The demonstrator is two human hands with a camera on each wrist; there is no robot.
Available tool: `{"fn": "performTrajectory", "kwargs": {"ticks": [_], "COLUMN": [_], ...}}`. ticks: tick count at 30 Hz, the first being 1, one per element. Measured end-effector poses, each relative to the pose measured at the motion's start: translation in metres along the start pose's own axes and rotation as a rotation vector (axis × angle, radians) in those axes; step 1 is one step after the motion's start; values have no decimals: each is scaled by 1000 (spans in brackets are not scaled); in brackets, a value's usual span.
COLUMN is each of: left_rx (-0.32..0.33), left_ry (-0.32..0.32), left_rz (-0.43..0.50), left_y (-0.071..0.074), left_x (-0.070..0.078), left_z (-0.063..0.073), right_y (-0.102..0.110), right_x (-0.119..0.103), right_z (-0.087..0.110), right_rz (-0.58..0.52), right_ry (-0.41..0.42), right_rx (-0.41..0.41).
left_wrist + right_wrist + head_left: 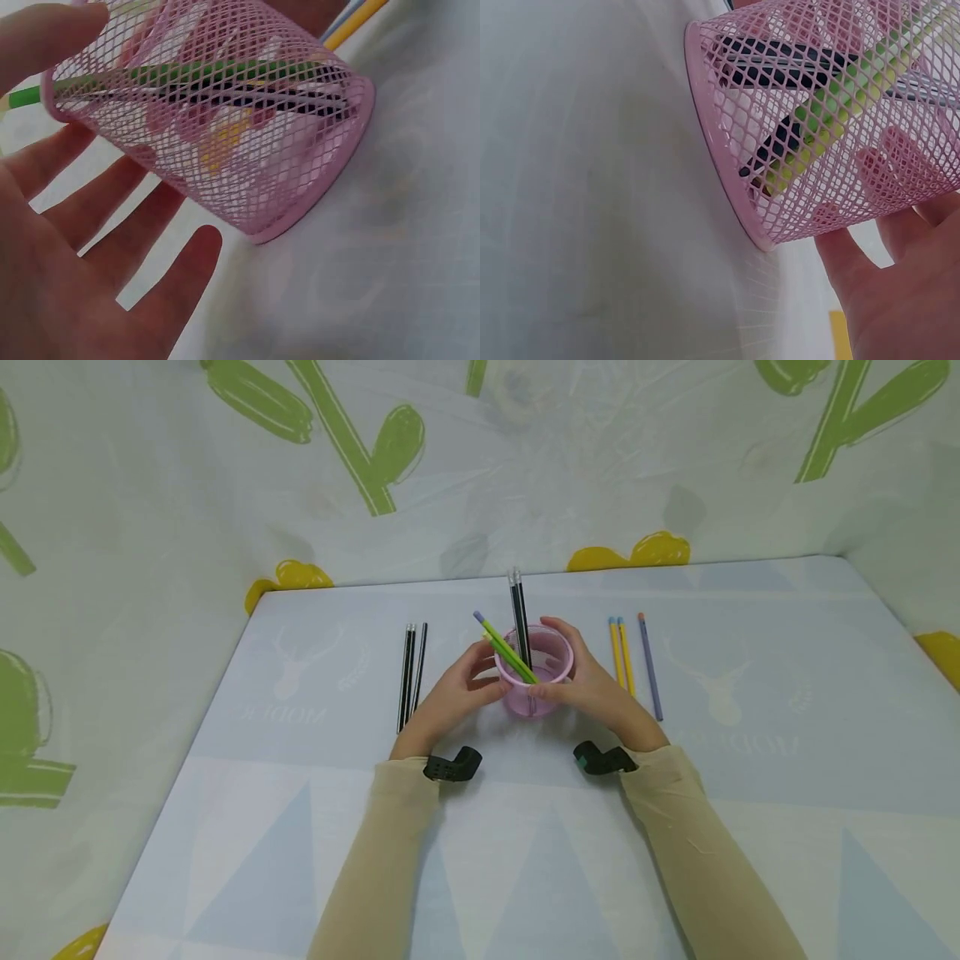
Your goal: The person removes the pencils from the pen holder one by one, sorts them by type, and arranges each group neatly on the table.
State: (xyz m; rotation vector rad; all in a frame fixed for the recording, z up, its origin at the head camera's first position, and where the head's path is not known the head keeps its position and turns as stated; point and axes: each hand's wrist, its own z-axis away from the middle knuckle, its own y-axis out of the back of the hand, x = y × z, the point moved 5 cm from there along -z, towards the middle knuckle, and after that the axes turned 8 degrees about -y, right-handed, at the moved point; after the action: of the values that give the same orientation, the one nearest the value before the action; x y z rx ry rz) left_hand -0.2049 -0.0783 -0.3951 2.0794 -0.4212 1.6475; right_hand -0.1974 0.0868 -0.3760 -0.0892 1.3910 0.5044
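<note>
Currently grips pink mesh cup [517, 700] with left hand [453, 691] and right hand [598, 688]; seems light, rather stiff, best held around sides.

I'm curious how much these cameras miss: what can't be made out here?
Lower ends of the yellow pencils, head view: hidden by the right hand.
Open end of the cup, right wrist view: cut off by the picture's right edge.
Table lettering, head view: too faint to read fully.
</note>
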Motion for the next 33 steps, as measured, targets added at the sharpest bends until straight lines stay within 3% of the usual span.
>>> {"fn": "performTrajectory", "kwargs": {"ticks": [3,9,15,21,28,33], "left_rx": [-22,-36,29,86,98,107], "left_ry": [0,11,29,26,76,76], "left_rz": [22,38,10,-9,-15,-27], "left_y": [-6,-17,-27,-27,-28,-28], "left_x": [6,4,-2,-24,-10,-10], "left_z": [1,-1,-5,-9,-7,-6], "right_y": [0,1,0,3,4,10], "right_x": [-1,0,1,8,-9,-6], "right_z": [0,-1,-2,-6,5,2], "right_rz": [-3,-9,-24,-9,75,127], "right_ry": [12,34,52,128,110,200], "right_rx": [-4,-11,-37,-54,77,260]}}
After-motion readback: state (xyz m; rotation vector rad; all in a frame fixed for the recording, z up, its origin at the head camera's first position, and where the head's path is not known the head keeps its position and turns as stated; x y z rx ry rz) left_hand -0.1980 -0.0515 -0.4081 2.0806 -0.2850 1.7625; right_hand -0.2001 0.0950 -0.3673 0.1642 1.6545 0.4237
